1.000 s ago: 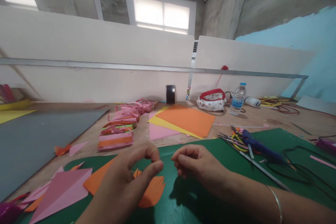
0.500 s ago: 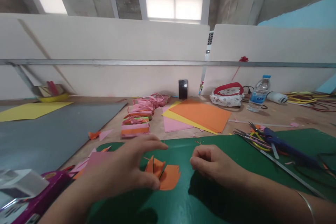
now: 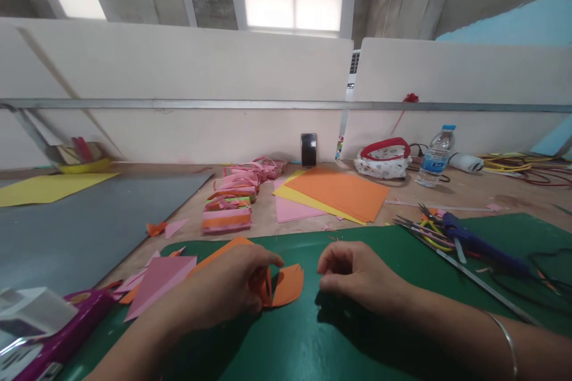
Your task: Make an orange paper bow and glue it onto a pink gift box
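My left hand (image 3: 239,277) is curled down over a small cut piece of orange paper (image 3: 289,284), thumb and fingers closed on its left side. The paper's right part sticks out past my fingertips, bent up a little and with a cut edge; the rest is hidden under the hand. To the right of the paper, apart from it, my right hand (image 3: 353,268) hovers over the green mat (image 3: 286,345). Its fingers are loosely curled, with thumb and index tips slightly apart and nothing visible between them.
Pink paper (image 3: 165,280) and a purple tool (image 3: 80,324) lie left. Behind are finished-looking pink strips-and-paper bundles (image 3: 227,220), orange sheets (image 3: 339,190) and a phone (image 3: 308,149). At right lie a blue-handled tool (image 3: 482,244), a metal ruler (image 3: 487,283), a pouch (image 3: 383,161) and a bottle (image 3: 435,158).
My left hand, spread beside the orange paper before, has closed over its left side. The paper has turned slightly. My right hand's thumb and index have parted a little.
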The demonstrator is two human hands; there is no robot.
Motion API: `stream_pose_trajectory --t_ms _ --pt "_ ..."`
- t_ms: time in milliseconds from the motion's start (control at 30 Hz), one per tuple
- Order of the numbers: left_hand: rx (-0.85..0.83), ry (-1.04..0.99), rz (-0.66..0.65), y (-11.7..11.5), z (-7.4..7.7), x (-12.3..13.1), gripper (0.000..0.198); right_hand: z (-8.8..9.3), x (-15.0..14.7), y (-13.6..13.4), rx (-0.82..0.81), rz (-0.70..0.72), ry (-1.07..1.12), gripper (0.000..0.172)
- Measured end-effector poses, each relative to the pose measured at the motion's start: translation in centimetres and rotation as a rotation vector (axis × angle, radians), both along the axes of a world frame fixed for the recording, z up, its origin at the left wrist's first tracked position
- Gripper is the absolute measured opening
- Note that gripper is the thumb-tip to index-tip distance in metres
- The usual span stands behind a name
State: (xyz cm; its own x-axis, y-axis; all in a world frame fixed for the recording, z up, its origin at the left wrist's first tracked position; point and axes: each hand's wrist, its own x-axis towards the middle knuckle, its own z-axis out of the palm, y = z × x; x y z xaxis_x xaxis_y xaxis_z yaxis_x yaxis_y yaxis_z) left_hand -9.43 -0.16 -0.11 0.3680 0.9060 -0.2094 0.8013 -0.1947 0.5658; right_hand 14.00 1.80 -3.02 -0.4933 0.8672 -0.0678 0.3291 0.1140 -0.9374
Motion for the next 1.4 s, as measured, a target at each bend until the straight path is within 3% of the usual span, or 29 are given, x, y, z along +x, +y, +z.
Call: stream_pose_trajectory --t_ms 67,200,333,433,567,667,833,967,1133,1333,1400 --pt "0.008 -0.002 0.015 -0.1 0.3 0.2 0.045 0.1 0.1 0.1 0.032 -0.012 -0.027 0.010" --pt "-0.012 -0.028 0.005 -0.7 1.3 1.1 0.025 0.3 0.6 0.2 0.400 0.034 -0.068 0.013" --pt "-0.014 -0.083 -0.002 -1.1 1.6 1.9 0.015 0.3 0.9 -0.1 0.532 0.128 -0.050 0.044" --pt "-0.043 -0.213 0.051 -0.9 1.3 2.1 0.007 0.4 0.8 -0.1 0.368 0.002 -0.003 0.057" --pt "-0.126 -0.492 0.137 -0.3 0.8 2.1 0.020 0.6 0.7 0.5 0.059 -0.215 0.287 0.046" --pt "-0.179 -0.678 0.236 -0.1 0.8 2.5 0.025 0.6 0.7 0.7 -0.083 -0.324 0.470 0.047" --pt "-0.353 -0.893 0.338 -0.4 0.9 3.4 0.030 0.4 0.0 0.0 -0.217 -0.175 0.345 0.047" --pt "-0.423 -0.956 0.295 -0.7 0.5 4.1 0.028 0.5 -0.8 -0.8 -0.273 -0.064 0.331 0.046" --pt "-0.350 -0.878 0.176 -0.6 -0.2 4.9 0.029 0.4 -0.9 -0.8 -0.375 -0.108 0.497 0.051" --pt "-0.380 -0.926 0.127 -0.4 -1.1 5.4 0.037 0.2 -0.5 -0.5 -0.388 -0.082 0.617 0.033" --pt "-0.389 -0.935 0.129 -0.4 -1.1 5.3 0.037 0.4 -0.3 -0.5 -0.409 -0.081 0.666 0.034"
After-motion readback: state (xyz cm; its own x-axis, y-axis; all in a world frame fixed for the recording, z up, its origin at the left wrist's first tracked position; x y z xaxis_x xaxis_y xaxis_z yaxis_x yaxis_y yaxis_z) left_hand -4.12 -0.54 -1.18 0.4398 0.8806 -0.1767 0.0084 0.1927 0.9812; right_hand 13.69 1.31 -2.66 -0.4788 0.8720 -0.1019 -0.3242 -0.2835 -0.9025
